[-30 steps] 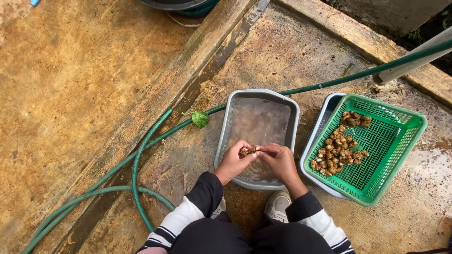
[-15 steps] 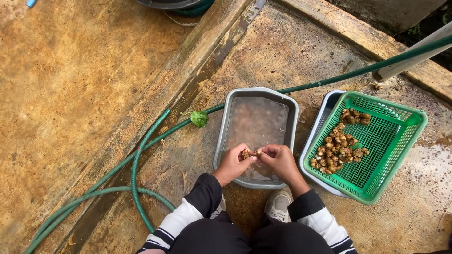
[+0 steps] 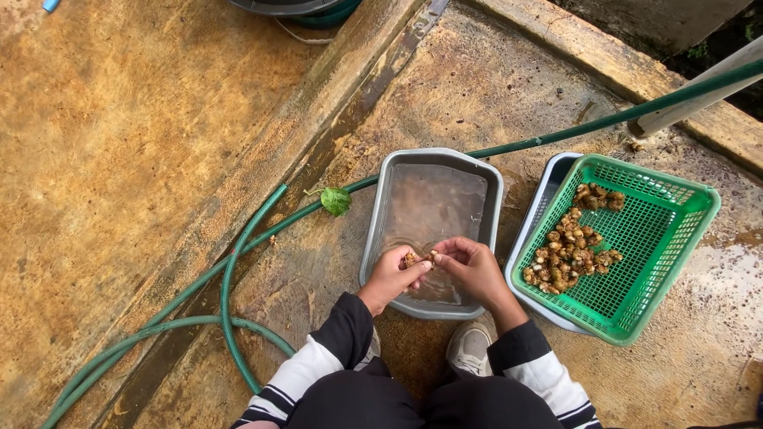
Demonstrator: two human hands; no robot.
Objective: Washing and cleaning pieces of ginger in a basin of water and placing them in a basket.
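So, quick rundown from the head view, the only angle I've got:

1. My left hand (image 3: 389,274) is pinched shut on a small brown knobbly piece (image 3: 410,259), fingers curled round it, right over the near end of the grey tub (image 3: 380,208).
2. My right hand (image 3: 475,266) is closed too, fingertips pressed against the same piece from the other side. Can't tell whether it's got a second bit tucked in there, too small to see.
3. That tub holds murky water (image 3: 433,206), and both hands sit just above the surface at the near edge.
4. Just right of the tub is a green basket (image 3: 675,238) nested in a grey tray (image 3: 548,179), with a pile of the same brown pieces (image 3: 574,250) heaped on its left side.
5. A green hose (image 3: 238,270) loops across the wet concrete on the left, with a leaf (image 3: 335,200) on it near the tub's far left corner.
6. My take on doing this well: keep the piece low over the water so it drops in the tub if it slips, and work with fingertips rather than the whole palm.
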